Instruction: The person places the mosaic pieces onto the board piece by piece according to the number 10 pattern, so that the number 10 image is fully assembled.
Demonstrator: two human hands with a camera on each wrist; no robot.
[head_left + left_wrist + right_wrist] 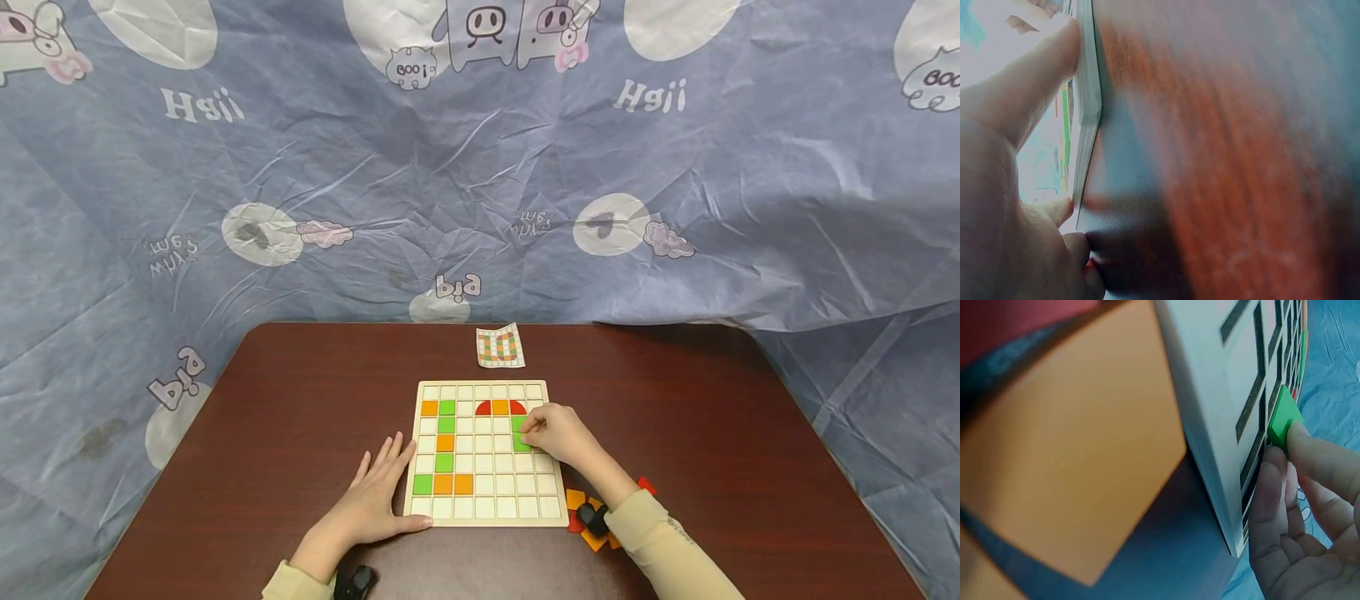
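A cream grid board (504, 507) lies on the table with orange, green and red tiles set in its cells. My right hand (562, 433) is over the board's right side, pinching a green square tile (1284, 417) between thumb and fingertips; in the right wrist view the tile stands tilted against the grid. Just above it in that column sits another green tile (518, 423), below a red quarter-round tile (517, 407). My left hand (369, 504) rests at the board's lower left edge, fingers spread and thumb along the near corner. In the left wrist view, the thumb touches the board's side.
A small paper card (500, 347) with a coloured grid pattern lies beyond the board. Loose orange tiles (1079, 437) and red ones lie on the table (712, 417) by the board's near right corner, partly under my right wrist. A patterned cloth (480, 167) hangs behind the table.
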